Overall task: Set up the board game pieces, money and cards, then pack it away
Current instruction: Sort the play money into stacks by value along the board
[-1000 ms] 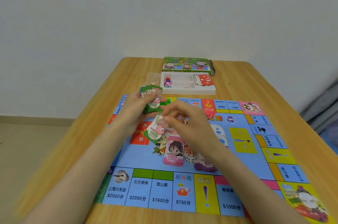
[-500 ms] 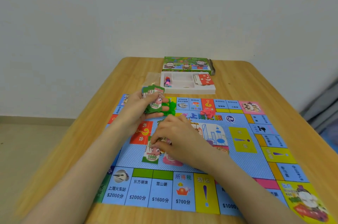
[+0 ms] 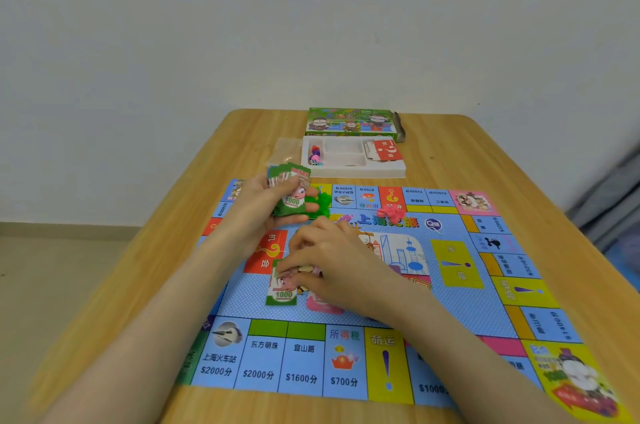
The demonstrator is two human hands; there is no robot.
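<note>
The game board [image 3: 457, 288] lies flat on the wooden table [image 3: 450, 153]. My left hand [image 3: 263, 208] grips a fanned stack of green 1000 notes [image 3: 289, 191] above the board's far left. My right hand [image 3: 332, 260] is lower, its curled fingertips pinching the top of a green 1000 note [image 3: 282, 292] that lies on the board. A pink note [image 3: 322, 305] peeks out from under my right hand. Small green pieces [image 3: 322, 203] and pink pieces [image 3: 391, 214] lie near the board's far edge.
A white box tray [image 3: 353, 172] at the far side holds small coloured tokens [image 3: 314, 155] and red cards [image 3: 384, 149]. The green box lid [image 3: 349, 120] stands behind it. A clear plastic bag [image 3: 285, 148] lies to the tray's left.
My right hand came down from beside the left hand's stack and laid a green 1000 note on the board next to the pink note. The left hand barely moved.
</note>
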